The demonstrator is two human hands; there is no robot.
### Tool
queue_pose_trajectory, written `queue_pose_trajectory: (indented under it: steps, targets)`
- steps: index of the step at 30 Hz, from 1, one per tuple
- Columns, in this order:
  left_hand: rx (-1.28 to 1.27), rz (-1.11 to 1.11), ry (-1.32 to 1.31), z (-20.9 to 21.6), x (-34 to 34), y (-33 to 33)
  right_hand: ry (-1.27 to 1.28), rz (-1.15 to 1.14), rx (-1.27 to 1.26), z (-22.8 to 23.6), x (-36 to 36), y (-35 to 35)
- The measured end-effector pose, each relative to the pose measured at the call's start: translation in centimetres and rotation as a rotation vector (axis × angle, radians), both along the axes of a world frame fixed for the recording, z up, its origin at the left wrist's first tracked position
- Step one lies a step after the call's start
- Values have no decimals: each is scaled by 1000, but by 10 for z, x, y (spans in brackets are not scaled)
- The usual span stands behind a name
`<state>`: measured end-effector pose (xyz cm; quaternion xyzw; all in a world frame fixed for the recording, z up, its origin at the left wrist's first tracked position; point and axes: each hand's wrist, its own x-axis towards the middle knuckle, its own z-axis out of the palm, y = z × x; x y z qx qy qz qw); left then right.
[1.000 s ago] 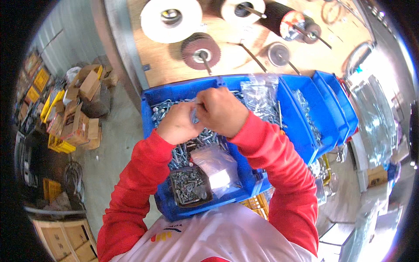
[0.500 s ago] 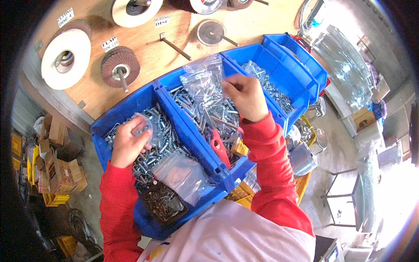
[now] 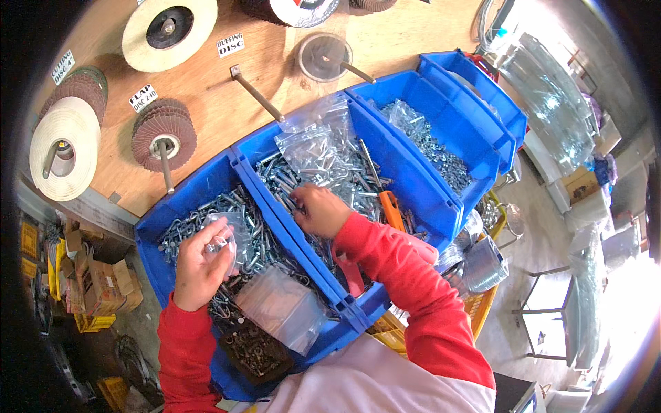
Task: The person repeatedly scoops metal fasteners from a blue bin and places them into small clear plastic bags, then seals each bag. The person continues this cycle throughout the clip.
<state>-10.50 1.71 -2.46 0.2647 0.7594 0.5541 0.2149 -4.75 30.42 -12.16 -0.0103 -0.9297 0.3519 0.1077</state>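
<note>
A small clear plastic bag [image 3: 239, 241] is gripped between the thumb and fingers of my left hand [image 3: 196, 272], over the left blue bin of bolts [image 3: 258, 237]. Down among the loose bolts [image 3: 279, 180] of the middle bin, my right hand [image 3: 322, 212] has its fingers curled and pinched; what they hold is hidden. More clear bags [image 3: 310, 148] lie on the bolts beyond that hand. Beneath my right wrist is a red handle [image 3: 350, 275], partly covered. An orange-handled tool [image 3: 392, 210] with a thin metal shaft lies to its right.
Flat clear bags [image 3: 282, 303] and a dark tray of small hardware [image 3: 256, 354] occupy the left bin's near end. Blue bins [image 3: 475, 162] continue to the right. Metal pegs [image 3: 258, 95] and abrasive discs [image 3: 164, 134] stick out from the wooden board behind.
My right hand has dropped down and left, from above the clear bags into the middle bin's bolts. My left hand keeps its bag. The view has shifted slightly.
</note>
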Motion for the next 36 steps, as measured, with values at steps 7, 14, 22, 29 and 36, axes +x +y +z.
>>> queue_pose_trajectory:
  steps: [7,14,22,29,36]
  targets:
    - [-4,53,-42,0,-1,-7,-39,-97,220,11,-34,16]
    - [-21,21,-17,2,-1,-6,-178,-157,414,12,-50,-9]
    - [-9,-15,48,4,0,-5,-304,-80,438,7,-54,-7]
    - [121,-1,-16,-5,-1,-6,240,-250,-149,40,-31,3]
    - [-48,-84,521,-5,-10,-3,228,25,-689,114,28,-59]
